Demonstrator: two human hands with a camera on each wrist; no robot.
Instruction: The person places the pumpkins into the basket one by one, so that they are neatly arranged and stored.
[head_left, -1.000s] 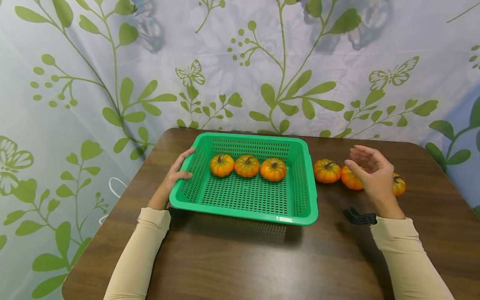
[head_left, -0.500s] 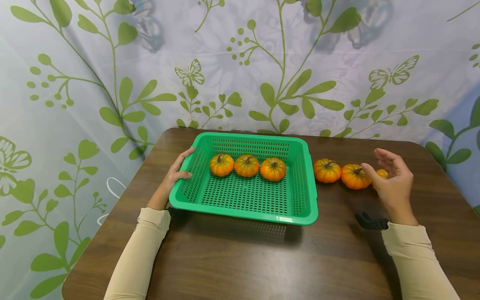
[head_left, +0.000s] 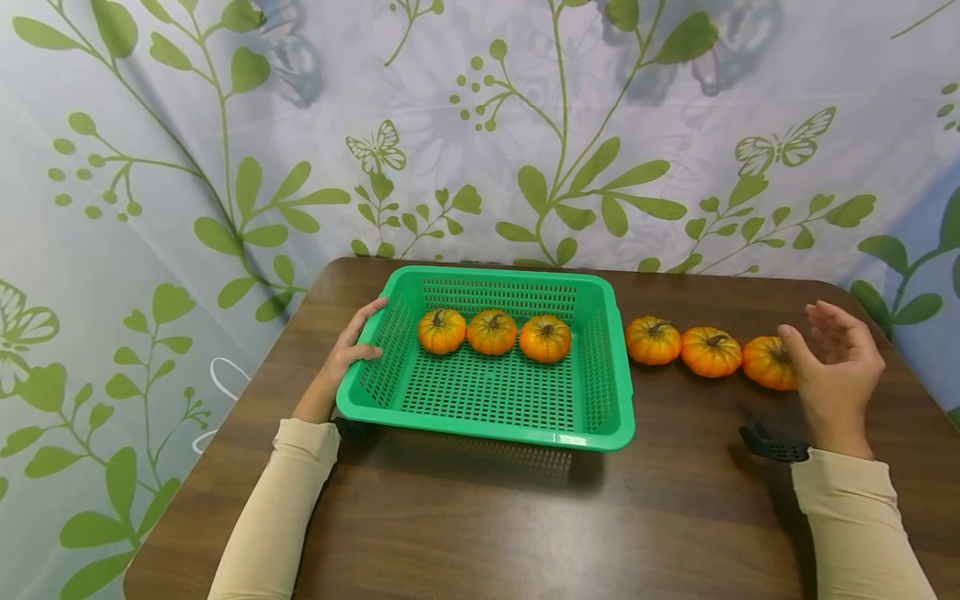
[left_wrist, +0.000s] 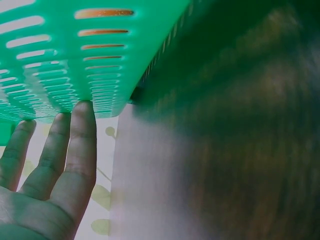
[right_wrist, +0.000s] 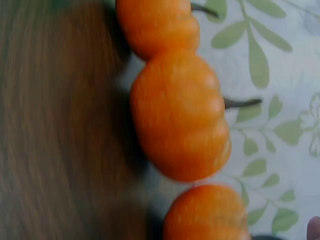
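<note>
The right hand point(head_left: 840, 367) has moved rightward since a second ago, uncovering all three pumpkins on the table point(head_left: 487, 517); it now hovers, fingers loosely spread and holding nothing, apparently just short of the outermost pumpkin point(head_left: 768, 362), small, orange, ribbed. The left hand point(head_left: 347, 350) rests straight-fingered against the green basket point(head_left: 487, 425).

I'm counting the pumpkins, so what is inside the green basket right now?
Three small orange pumpkins sit in a row near the back wall of the green basket. The rest of its slotted floor shows bare. Nothing inside is covered; the left hand only touches its outer left wall.
</note>
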